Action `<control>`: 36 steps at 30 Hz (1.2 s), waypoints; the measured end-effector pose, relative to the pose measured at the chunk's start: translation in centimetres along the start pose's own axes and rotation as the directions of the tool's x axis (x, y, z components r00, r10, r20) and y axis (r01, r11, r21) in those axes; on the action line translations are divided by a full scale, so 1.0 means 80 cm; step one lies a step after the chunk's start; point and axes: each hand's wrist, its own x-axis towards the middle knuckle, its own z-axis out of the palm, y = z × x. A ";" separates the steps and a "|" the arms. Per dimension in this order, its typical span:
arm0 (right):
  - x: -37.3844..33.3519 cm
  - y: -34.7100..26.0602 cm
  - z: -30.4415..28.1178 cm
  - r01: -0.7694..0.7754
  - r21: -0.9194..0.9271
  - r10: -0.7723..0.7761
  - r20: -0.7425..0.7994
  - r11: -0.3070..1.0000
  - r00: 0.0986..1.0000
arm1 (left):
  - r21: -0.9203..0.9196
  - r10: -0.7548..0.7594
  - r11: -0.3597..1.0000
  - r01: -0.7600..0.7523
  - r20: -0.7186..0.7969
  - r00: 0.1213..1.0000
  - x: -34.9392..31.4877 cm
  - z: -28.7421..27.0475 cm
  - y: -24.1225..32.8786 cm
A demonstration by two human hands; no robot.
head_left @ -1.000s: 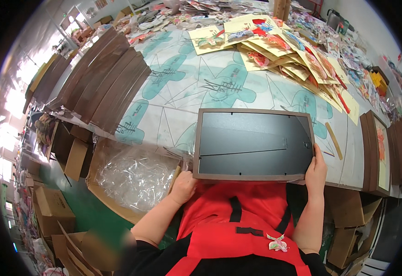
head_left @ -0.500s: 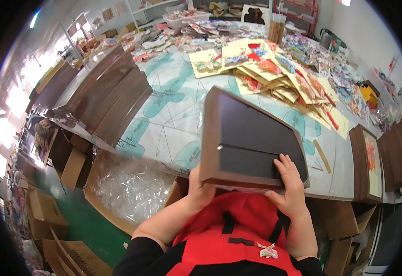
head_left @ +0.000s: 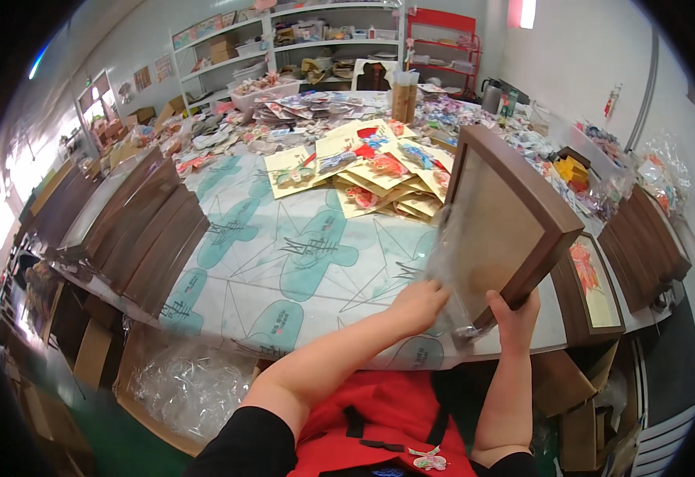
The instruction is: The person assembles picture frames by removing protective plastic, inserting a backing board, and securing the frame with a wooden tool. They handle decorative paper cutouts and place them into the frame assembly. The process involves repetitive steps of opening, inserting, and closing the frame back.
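A deep brown picture frame stands tilted on edge above the right part of the table, its pale panel turned toward the left. My right hand grips its lower near corner, thumb on the near side. Clear plastic film hangs loose along the frame's left side. My left hand is closed on this film, beside the frame's lower left edge. Behind the frame lies a pile of cream cards with colourful ornaments, partly hidden by it.
Stacked brown frames stand at the table's left edge, more at the right. Near these lies a frame with a red ornament. A cardboard box of clear plastic sits below the table's front edge. Packaged goods cover the far table.
The frame has swung up from a flatter tilt and moved right. My left hand has let go of its left side and now grips the film. The view has shifted too.
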 end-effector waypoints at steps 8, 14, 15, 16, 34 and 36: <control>0.011 0.032 -0.019 0.111 0.027 -0.101 -0.255 0.993 0.962 | 0.069 -0.245 0.969 0.238 0.119 0.962 -0.126 0.004 -0.050; 0.046 0.026 -0.048 0.079 0.309 0.057 -0.407 0.948 0.911 | 0.257 -0.454 0.859 0.443 -0.019 0.891 -0.257 -0.073 -0.065; 0.053 0.019 -0.060 0.010 0.377 0.148 -0.389 0.926 0.909 | 0.290 -0.487 0.827 0.482 -0.059 0.871 -0.285 -0.086 -0.072; 0.054 -0.003 -0.070 -0.054 0.429 0.234 -0.377 0.902 0.896 | 0.342 -0.522 0.778 0.528 -0.116 0.845 -0.307 -0.102 -0.078; -0.052 0.013 0.101 0.669 -0.377 -0.456 0.515 0.640 0.726 | 0.302 -0.668 0.307 0.903 -0.607 0.430 -0.525 -0.197 -0.129; -0.056 0.023 0.118 0.751 -0.315 -0.476 0.616 0.581 0.627 | 0.392 -0.853 0.275 0.878 -0.323 0.411 -0.532 -0.173 -0.136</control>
